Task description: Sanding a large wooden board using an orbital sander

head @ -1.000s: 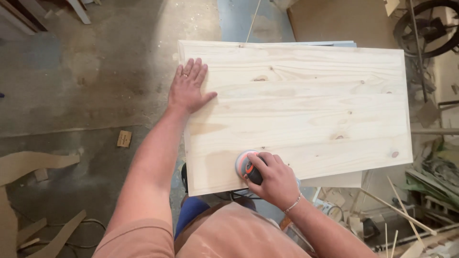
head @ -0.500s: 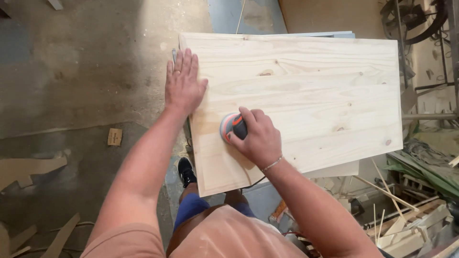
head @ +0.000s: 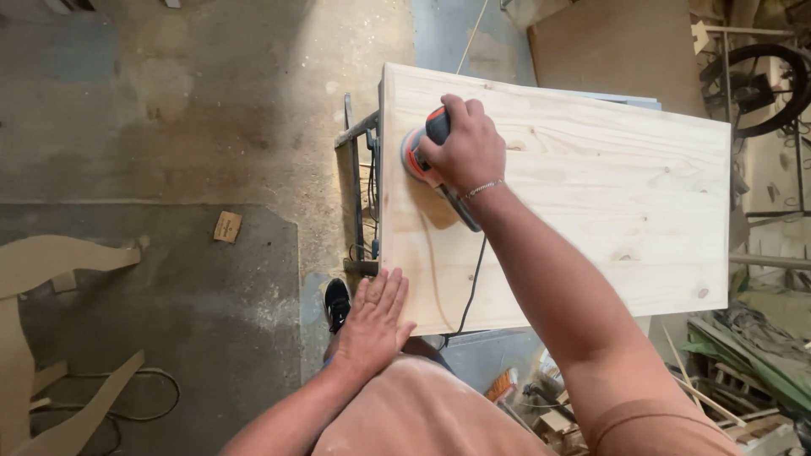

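One pine panel (head: pixel 591 194) over dusty concrete floor (head: pixel 211 127).

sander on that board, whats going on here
A person stands over a pale wooden board on a metal stand in a workshop. The right hand grips a round orange and grey sander pressed flat on the board near its far left corner, its cord trailing back over the near edge. The left hand lies flat, fingers spread, at the board's near left corner. Wood offcuts lie on the floor.
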